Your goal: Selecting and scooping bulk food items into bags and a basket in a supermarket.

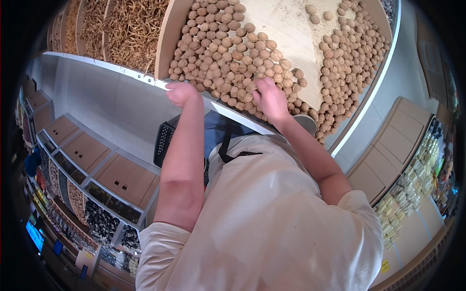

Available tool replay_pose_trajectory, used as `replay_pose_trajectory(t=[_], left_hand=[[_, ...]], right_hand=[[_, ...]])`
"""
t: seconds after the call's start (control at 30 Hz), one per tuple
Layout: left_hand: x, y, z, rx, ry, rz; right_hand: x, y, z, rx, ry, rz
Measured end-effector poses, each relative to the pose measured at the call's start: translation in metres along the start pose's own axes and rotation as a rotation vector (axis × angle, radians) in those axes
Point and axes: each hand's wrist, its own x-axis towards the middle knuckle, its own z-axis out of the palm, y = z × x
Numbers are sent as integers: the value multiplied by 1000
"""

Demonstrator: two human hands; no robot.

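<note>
Whole walnuts [233, 69] in their shells cover much of a wooden display bin [280, 25] in front of me. My right hand [270, 100] reaches in among them near the front, its thumb and fingers bent at the walnuts. Whether one is gripped there is hard to see. At the bin's left front corner, my left hand [185, 94] is curled on the white front rail [233, 116]. Part of a grey round-ended object [305, 123] shows beside my right forearm, among the walnuts.
A wooden divider [166, 40] separates the walnuts from dried strips [134, 32] on the left. Below the rail stands a dark perforated basket [166, 140]. Cabinets [85, 149] with bins of dry goods line the left; packaged goods [418, 178] fill a shelf on the right.
</note>
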Motion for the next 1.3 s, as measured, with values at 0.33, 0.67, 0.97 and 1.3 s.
replay_pose_trajectory(t=[0.33,0.67,0.97,1.3], left_hand=[[-5,3,-4,-9,-23,-15],[-2,1,-1,16,4,6],[-5,3,-3,19,0,5],[-3,2,-3,1,-18,-7]], right_hand=[[4,-4,0,-11,32,-5],[1,-1,0,-23,28,-23],[2,-2,-5,4,46,8],[1,-2,-8,1,44,-11]])
